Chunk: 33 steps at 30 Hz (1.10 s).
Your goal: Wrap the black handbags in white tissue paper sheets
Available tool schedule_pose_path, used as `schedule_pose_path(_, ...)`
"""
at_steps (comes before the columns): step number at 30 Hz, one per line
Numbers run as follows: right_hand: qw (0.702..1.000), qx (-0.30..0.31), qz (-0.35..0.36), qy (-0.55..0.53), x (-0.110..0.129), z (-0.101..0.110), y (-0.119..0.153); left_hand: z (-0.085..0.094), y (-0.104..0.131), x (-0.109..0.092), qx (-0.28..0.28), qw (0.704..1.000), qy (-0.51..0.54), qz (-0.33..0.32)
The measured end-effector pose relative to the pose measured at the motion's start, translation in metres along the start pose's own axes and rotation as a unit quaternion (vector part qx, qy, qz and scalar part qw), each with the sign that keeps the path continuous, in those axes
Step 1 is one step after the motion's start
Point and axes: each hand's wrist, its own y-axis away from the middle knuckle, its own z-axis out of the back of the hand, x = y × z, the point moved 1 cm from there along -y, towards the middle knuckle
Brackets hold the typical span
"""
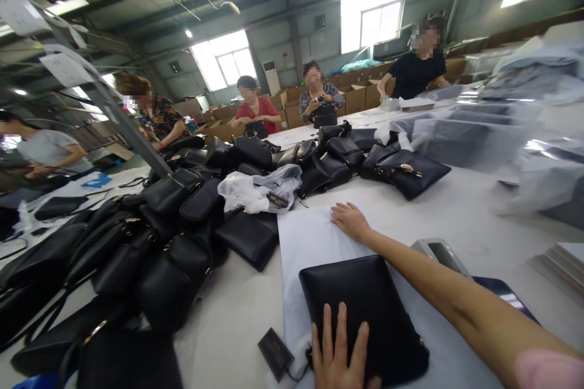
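Note:
A black handbag [360, 292] lies flat on a thin white sheet [296, 237] on the table in front of me. My left hand [340, 352] rests palm down on the bag, fingers spread. Beyond the bag, my right hand [350, 220] lies on the far part of the sheet with its fingers stretched out. A black hang tag [275, 354] on a cord sits left of the bag, close to my left hand. Some gold-coloured metal shows at the bag's lower right edge. Neither hand is wrapped round anything.
Many black handbags [177, 273] are heaped on the left and across the table, with a clear plastic bag [262, 188] among them. A grey device [440, 255] and stacked flat sheets [559, 267] are on the right. Several people work across the table. A metal post [132, 127] slants at left.

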Motion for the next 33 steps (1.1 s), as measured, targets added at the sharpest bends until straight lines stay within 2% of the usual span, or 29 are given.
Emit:
schedule_pose_path(5,0.997,-0.071,-0.017,-0.022,0.006,0.017,0.000,0.002,-0.001,-0.002,0.000,1.000,0.005,0.000)
schedule_pose_path(8,0.995,-0.091,-0.022,-0.030,0.012,0.034,0.006,0.007,-0.002,0.000,0.031,0.999,0.008,0.000)
schedule_pose_path(12,0.997,-0.068,-0.019,-0.026,0.017,0.051,0.015,0.024,-0.013,0.007,0.080,0.996,0.045,-0.003)
schedule_pose_path(15,0.998,-0.033,-0.045,-0.010,0.016,0.049,0.013,0.031,-0.020,0.015,0.100,0.992,0.070,-0.013)
schedule_pose_path(17,0.997,-0.010,-0.081,0.003,0.014,0.040,0.007,0.025,-0.020,0.020,0.071,0.995,0.063,-0.020)
schedule_pose_path(20,0.992,0.015,-0.121,0.014,0.011,0.023,-0.003,0.001,-0.015,0.027,-0.033,0.998,0.025,-0.055)
schedule_pose_path(23,0.995,0.018,-0.100,0.008,0.010,0.010,-0.008,-0.022,-0.010,0.031,-0.128,0.987,-0.012,-0.093)
schedule_pose_path(24,0.996,0.012,-0.086,0.005,0.009,0.008,-0.009,-0.027,-0.009,0.031,-0.138,0.986,-0.022,-0.093)
schedule_pose_path(26,0.998,-0.011,-0.061,-0.003,0.008,0.008,-0.009,-0.028,-0.007,0.028,-0.122,0.989,-0.039,-0.076)
schedule_pose_path(29,0.997,-0.062,-0.038,-0.013,0.006,0.016,-0.007,-0.013,-0.007,0.023,-0.078,0.994,-0.039,-0.064)
schedule_pose_path(31,0.995,-0.099,-0.024,-0.020,0.006,0.027,-0.005,0.004,-0.012,0.025,-0.054,0.995,-0.007,-0.081)
schedule_pose_path(33,0.991,-0.133,-0.008,-0.025,0.009,0.041,-0.001,0.025,-0.027,0.032,-0.025,0.995,0.029,-0.096)
